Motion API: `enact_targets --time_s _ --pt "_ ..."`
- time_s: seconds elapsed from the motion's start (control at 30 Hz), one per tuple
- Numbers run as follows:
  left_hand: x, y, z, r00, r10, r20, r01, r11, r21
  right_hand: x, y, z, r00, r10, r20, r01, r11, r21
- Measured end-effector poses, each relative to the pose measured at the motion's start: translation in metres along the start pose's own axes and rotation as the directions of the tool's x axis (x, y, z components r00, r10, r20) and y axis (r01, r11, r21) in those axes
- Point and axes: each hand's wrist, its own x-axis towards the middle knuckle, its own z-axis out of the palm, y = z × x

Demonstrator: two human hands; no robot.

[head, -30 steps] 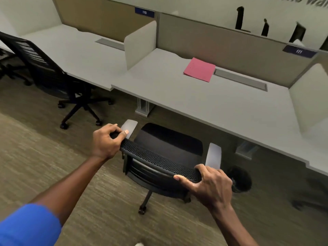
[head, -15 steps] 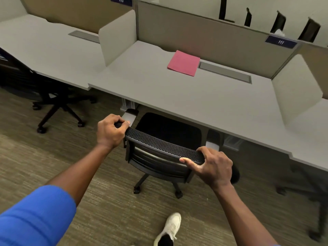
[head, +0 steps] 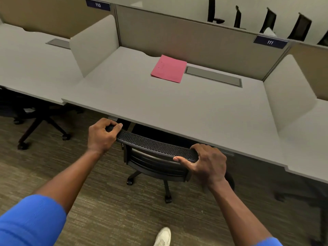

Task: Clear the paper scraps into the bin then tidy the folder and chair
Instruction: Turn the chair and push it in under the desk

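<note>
Chair (head: 156, 157), black with a perforated mesh backrest and castor base, sits with its seat tucked under the grey bench (head: 177, 110). Left hand (head: 102, 136) and right hand (head: 206, 163) grasp its top rail, fingers (head: 116, 126) curled. Pink folder (head: 168, 68) lies flat at the bench's rear.

Surface (head: 177, 110) centre frame is bare, open reach to the folder (head: 168, 68) upper centre. Divider panels (head: 92, 45) wall it left and right. Chair (head: 156, 146) backrest sits tight at the front edge, blocking the underside.
</note>
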Motion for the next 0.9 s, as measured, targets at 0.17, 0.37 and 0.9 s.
enact_targets --time_s 0.17,0.37,0.9 --pt "0.028 0.007 0.027 1.000 -0.018 -0.022 0.018 1.000 -0.012 0.026 0.023 0.013 1.000 -0.005 -0.003 0.005 1.000 0.008" --pt "0.057 0.014 0.044 0.999 0.028 0.016 -0.029 0.999 0.026 0.051 0.037 0.025 1.000 -0.006 0.012 0.006 1.000 0.002" --pt "0.086 0.009 0.059 0.993 0.095 0.068 -0.093 0.995 -0.024 0.076 0.046 0.039 1.000 0.021 -0.012 -0.021 0.999 -0.030"
